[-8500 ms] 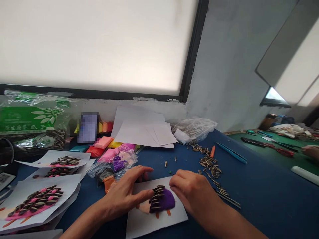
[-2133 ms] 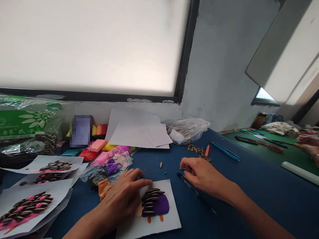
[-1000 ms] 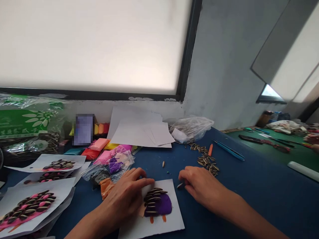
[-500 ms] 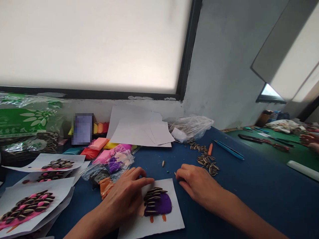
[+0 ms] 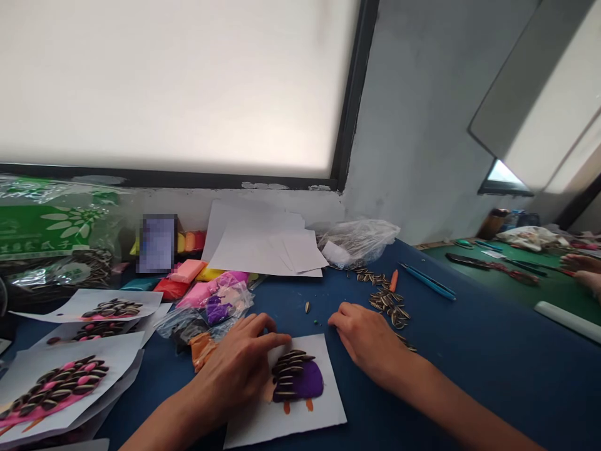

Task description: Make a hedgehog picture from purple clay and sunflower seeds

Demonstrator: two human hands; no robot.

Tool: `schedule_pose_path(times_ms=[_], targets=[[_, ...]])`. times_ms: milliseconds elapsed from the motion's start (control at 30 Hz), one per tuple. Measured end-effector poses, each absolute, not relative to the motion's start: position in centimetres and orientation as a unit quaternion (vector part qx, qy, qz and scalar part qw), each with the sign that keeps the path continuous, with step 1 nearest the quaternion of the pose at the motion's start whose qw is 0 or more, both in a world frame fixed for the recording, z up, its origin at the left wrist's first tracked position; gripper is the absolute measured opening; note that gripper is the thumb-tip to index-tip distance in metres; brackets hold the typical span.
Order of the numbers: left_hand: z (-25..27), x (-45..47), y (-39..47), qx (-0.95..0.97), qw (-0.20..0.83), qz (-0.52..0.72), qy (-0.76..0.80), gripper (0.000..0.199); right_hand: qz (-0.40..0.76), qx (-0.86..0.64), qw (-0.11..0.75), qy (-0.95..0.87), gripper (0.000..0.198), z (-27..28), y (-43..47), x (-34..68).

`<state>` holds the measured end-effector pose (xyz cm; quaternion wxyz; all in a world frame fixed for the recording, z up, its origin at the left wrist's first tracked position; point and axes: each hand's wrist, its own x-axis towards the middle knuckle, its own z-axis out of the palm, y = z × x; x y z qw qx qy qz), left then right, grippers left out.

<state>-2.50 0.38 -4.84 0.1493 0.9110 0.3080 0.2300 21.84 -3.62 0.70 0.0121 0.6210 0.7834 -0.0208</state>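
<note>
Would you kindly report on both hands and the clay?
Left hand on paper, covering part. Right hand off it, grip hidden. Purple clay partly seed-covered.

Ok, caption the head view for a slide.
Left hand on the paper, right hand beside it; seeds cover part of the purple clay.

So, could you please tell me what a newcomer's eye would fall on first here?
Probably the purple clay shape, its left part covered in striped seeds, on the white sheet partly under the left hand. The eye might then go to the pink, seed-studded picture at the view's lower left and the bright clay packs beyond the left hand.
</note>
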Motion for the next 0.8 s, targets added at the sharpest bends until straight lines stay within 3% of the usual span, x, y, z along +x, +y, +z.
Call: schedule_pose_path(times_ms=[167, 333, 800], targets=[[-4.9, -2.5, 0.2, 0.911, 0.147, 0.229, 0.309, 0.061, -0.043, 0.636, 0.011, 0.771, 0.022, 1.7, -3.7, 22.2], [-4.9, -2.6, 0.3, 0.911, 0.144, 0.231, 0.309, 0.059, -0.137, 0.608, -0.102, 0.776, 0.01, 2.6, -5.1, 21.7], [-5.0, -2.6, 0.3, 0.909, 0.146, 0.253, 0.296, 0.057, -0.157, 0.544, -0.132, 0.813, 0.014, 0.5, -6.1, 19.9]])
